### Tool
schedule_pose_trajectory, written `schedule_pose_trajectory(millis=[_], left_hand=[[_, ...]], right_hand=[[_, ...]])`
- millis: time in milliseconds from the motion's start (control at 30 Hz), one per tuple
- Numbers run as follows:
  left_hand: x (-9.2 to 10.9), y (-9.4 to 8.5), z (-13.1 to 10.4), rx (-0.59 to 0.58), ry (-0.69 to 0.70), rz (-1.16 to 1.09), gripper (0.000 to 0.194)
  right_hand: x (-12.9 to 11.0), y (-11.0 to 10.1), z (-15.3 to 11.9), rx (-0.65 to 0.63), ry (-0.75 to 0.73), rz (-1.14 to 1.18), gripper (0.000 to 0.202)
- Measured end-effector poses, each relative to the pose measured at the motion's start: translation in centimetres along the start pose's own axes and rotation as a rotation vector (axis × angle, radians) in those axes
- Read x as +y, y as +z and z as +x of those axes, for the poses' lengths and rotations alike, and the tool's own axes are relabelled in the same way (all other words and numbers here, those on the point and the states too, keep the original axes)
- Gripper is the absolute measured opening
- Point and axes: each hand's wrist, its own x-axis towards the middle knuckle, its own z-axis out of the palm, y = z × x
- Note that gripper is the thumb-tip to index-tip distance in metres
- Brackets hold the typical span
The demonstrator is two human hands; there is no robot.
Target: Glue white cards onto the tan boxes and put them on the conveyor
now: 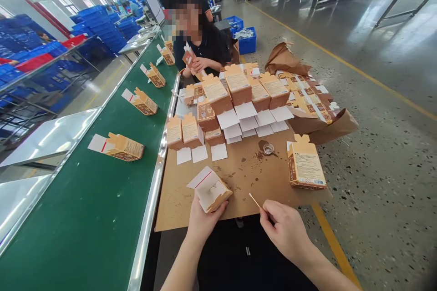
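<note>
My left hand (201,218) grips an open cardboard box (218,200) near the table's front edge. The box is tilted so its hollow inside faces me, and its white flap with a red strip sticks out to the upper left. Between the thumb and fingers of my right hand (285,225) is a cotton swab (254,200), its white tip pointing up and left toward the box but apart from it. Beyond, a small clear dish (268,148) sits among dark wet spots on the brown cardboard table cover (184,182). One more box (307,163) stands to the right.
Stacked boxes (218,95) with white flaps hanging out fill the table's far part. On the left, a green conveyor belt (85,204) carries several boxes. Flat printed cartons (310,95) lie in brown paper at the right. Opposite, a co-worker (205,41) holds a carton.
</note>
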Motion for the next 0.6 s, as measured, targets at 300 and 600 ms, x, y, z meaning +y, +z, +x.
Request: schedule_pose_trajectory(millis=[300,600], left_hand=[[-0.1,-9.3,2.3,0.440,-0.036,0.277,0.074],[-3.1,-23.4,6.1,0.927,-0.357,0.283,0.089]], right_hand=[[-0.1,0.7,-0.3,-0.105,0.128,0.104,0.037],[0.9,3.1,-0.7,-0.087,0.096,0.144,0.040]])
